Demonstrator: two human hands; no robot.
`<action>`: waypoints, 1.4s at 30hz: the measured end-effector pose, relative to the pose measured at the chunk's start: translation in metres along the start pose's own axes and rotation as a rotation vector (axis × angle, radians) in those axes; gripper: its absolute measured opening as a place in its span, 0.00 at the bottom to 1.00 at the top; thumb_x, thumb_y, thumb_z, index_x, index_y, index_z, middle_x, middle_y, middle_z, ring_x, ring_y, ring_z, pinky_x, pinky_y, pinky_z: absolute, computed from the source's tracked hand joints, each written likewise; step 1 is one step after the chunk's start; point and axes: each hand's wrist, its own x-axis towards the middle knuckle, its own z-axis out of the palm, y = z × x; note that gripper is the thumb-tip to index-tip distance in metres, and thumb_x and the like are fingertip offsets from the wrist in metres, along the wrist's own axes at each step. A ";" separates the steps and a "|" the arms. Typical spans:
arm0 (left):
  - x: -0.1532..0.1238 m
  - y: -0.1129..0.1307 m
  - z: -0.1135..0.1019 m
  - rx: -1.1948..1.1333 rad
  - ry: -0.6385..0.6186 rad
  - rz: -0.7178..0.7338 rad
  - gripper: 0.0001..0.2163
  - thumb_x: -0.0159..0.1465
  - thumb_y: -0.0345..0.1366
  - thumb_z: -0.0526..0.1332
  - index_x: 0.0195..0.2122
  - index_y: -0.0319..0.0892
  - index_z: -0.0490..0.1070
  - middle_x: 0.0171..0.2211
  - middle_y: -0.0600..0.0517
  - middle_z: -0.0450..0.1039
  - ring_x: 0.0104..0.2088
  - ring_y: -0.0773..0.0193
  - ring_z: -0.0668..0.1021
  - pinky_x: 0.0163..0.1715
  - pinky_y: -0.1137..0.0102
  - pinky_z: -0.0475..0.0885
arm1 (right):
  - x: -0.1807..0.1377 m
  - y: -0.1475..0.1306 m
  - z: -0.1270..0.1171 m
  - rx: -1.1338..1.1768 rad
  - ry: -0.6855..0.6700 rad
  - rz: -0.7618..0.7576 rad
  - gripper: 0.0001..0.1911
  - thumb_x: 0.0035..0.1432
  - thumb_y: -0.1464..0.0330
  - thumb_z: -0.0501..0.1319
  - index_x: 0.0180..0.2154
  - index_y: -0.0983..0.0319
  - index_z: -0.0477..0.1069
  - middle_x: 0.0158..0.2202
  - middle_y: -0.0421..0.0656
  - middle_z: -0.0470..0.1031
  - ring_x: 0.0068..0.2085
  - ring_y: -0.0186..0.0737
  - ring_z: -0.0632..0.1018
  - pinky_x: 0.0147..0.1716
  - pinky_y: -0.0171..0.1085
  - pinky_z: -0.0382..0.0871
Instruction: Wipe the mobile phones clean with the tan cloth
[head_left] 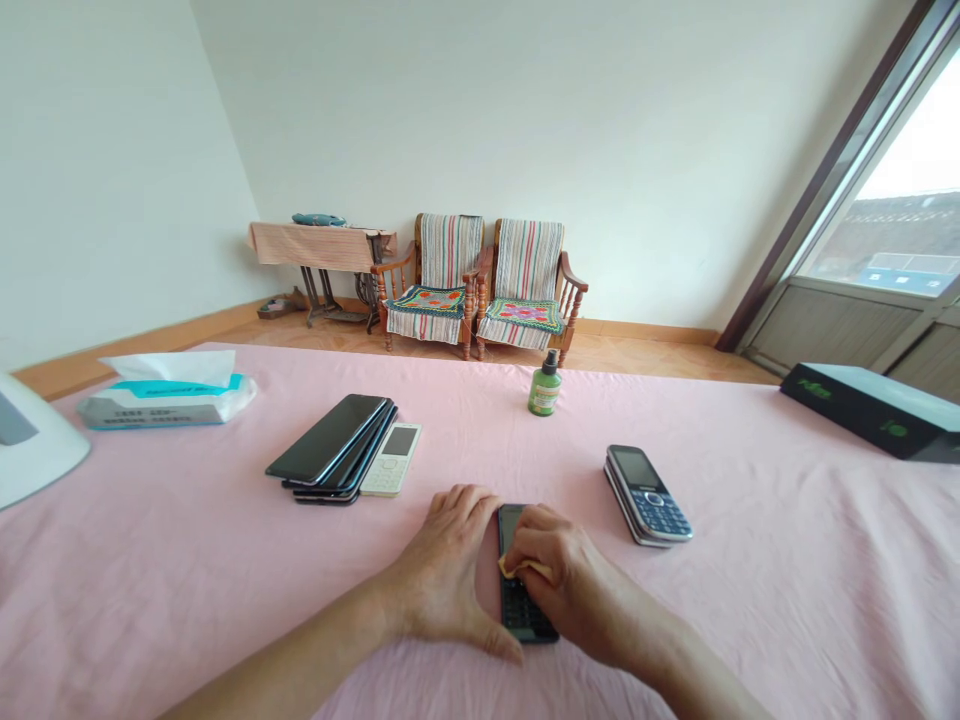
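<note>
Phone: a dark phone (517,608) with keys lies flat on the pink cloth (225,600), near the front edge, between both hands.
Right hand: the right hand (561,580) pinches a small yellowish pad (519,569) and presses it on the phone.
Left hand: the left hand (450,572) is curved along the left side of the phone, with the thumb at its lower end.
Right side: two stacked phones with keys (649,496) lie near.
Left side: a stack of flat phones (334,452), with a white phone (391,460) just beside it.
Farther: a green bottle (544,386) stands upright; there is a tissue pack (169,392) far left and a black box (874,408) far right.
</note>
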 end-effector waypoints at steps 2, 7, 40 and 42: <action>0.000 -0.002 0.001 0.009 0.004 0.000 0.42 0.32 0.58 0.70 0.47 0.44 0.61 0.44 0.47 0.63 0.45 0.47 0.67 0.47 0.52 0.63 | -0.001 0.000 -0.003 -0.001 -0.029 0.029 0.16 0.45 0.85 0.52 0.27 0.62 0.71 0.33 0.40 0.70 0.36 0.32 0.71 0.35 0.30 0.63; -0.001 -0.004 0.003 0.019 0.010 0.011 0.42 0.32 0.59 0.70 0.47 0.44 0.62 0.44 0.47 0.63 0.44 0.48 0.67 0.47 0.52 0.62 | -0.001 -0.002 -0.006 -0.007 -0.052 0.072 0.16 0.43 0.85 0.51 0.26 0.62 0.70 0.31 0.39 0.70 0.33 0.31 0.71 0.33 0.29 0.63; -0.001 -0.001 0.002 0.014 0.008 0.011 0.40 0.32 0.56 0.71 0.45 0.44 0.62 0.43 0.48 0.63 0.44 0.48 0.67 0.46 0.52 0.63 | 0.013 0.007 0.005 -0.073 0.020 0.089 0.15 0.45 0.85 0.53 0.26 0.62 0.71 0.30 0.39 0.70 0.32 0.33 0.71 0.33 0.31 0.63; -0.001 0.000 0.002 0.017 0.008 0.009 0.40 0.32 0.56 0.71 0.45 0.44 0.63 0.44 0.47 0.63 0.44 0.48 0.67 0.47 0.52 0.63 | 0.016 0.010 0.008 -0.082 0.099 0.076 0.13 0.51 0.82 0.54 0.29 0.62 0.73 0.31 0.41 0.70 0.33 0.34 0.72 0.33 0.32 0.64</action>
